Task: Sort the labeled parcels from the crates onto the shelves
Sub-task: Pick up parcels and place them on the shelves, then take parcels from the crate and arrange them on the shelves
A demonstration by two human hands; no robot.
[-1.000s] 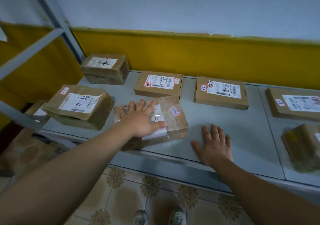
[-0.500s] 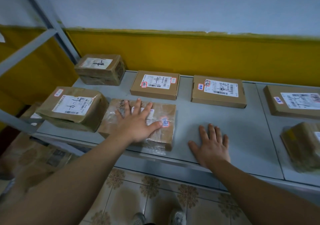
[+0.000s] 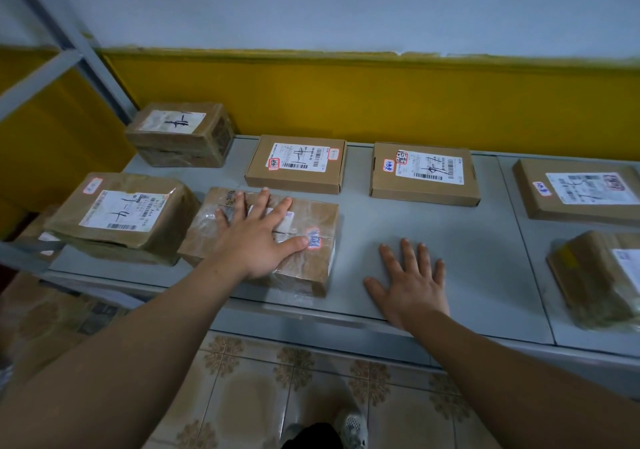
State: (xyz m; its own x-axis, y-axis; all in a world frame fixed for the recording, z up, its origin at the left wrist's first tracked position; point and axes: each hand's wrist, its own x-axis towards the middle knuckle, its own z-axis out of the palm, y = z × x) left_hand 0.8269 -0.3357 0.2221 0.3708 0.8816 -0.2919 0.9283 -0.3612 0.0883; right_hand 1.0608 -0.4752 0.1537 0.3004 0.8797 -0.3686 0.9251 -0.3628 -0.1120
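A brown taped parcel (image 3: 311, 241) with a white label and a blue-marked sticker lies flat near the front edge of the grey shelf (image 3: 467, 241). My left hand (image 3: 256, 237) presses flat on top of it, fingers spread and straight, covering most of the label. My right hand (image 3: 412, 286) rests flat on the bare shelf to the right of the parcel, fingers spread, holding nothing. Several other labeled parcels lie on the shelf: a bulky one (image 3: 121, 216) touching the pressed parcel's left side, one (image 3: 180, 133) at the back left, and two flat boxes (image 3: 298, 163) (image 3: 424, 173) behind.
Two more parcels (image 3: 581, 189) (image 3: 599, 275) lie on the shelf's right section. Grey shelf uprights (image 3: 79, 50) rise at the left. More brown parcels (image 3: 45, 313) sit below the shelf at the left. Tiled floor and my shoes (image 3: 349, 428) show under the front edge.
The parcel under my left hand has been set down flat and slid left against the bulky parcel. My right hand stays on the shelf.
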